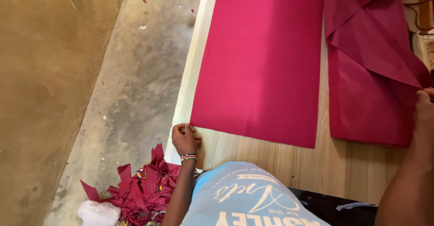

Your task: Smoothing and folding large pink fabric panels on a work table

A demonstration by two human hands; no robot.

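A long flat piece of pink-red fabric [262,58] lies spread along the wooden table [280,160]. My left hand [184,138] pinches its near left corner at the table's left edge, fingers closed on the cloth; a beaded band circles the wrist. A second, darker red piece [370,81] lies folded over itself on the right. My right hand [425,110] grips that piece's right edge, at the frame's right border, where the fingers are partly cut off.
A pile of red fabric scraps [142,190] and a white plastic bag [97,213] lie on the concrete floor [126,86] left of the table. Small red snippets dot the floor at the top. A cable [420,2] runs along the table's far right.
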